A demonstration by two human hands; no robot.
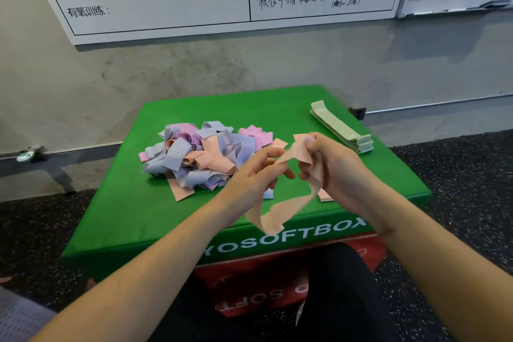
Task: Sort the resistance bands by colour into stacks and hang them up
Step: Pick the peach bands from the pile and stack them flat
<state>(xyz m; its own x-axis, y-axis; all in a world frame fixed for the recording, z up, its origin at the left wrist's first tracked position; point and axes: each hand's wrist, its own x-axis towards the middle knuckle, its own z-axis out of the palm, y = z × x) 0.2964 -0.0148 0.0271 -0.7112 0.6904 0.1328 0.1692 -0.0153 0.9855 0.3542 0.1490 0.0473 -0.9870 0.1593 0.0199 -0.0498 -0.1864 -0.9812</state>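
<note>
Peach band up in both hands – pile waiting at ten o'clock

Jumbled pile (200, 158) on the green box (125, 216); left hand (255, 172) and right hand (333, 164) each pinch the peach band (280, 211) – its loop dangling; green stack (342, 126) at two o'clock.

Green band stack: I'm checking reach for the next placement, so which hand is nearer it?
Right. The right hand is just in front of the green stack; the left hand is farther left.
</note>
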